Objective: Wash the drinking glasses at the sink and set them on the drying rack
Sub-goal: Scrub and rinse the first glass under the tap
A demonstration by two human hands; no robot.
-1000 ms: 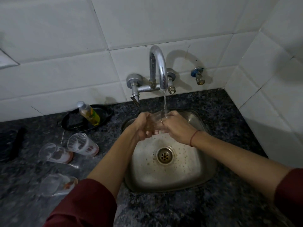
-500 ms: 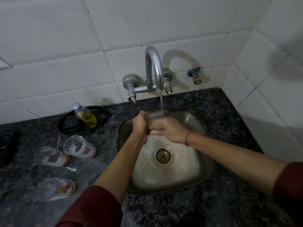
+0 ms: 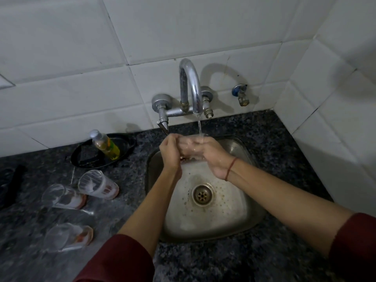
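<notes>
While water keeps falling from the tap (image 3: 191, 88), left grip (image 3: 171, 147) and right grip (image 3: 211, 157) stay clasped round the drinking glass (image 3: 192, 143), barely shifted: rinse judged ongoing.

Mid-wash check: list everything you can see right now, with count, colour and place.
counter: one, dark speckled stone
sink: one, steel, in the counter
faucet: one, chrome, wall-mounted, running
held drinking glass: one, clear, under the water, above the sink
counter glasses: three, clear with reddish bases, on their sides left of the sink
black tray: one, behind the counter glasses
soap bottle: one, yellow liquid, in the black tray
wall valve: one, blue-topped, right of the faucet
left grip: one, bare hand, holds the held drinking glass
right grip: one, bare hand, holds it too; red thread on wrist
</notes>
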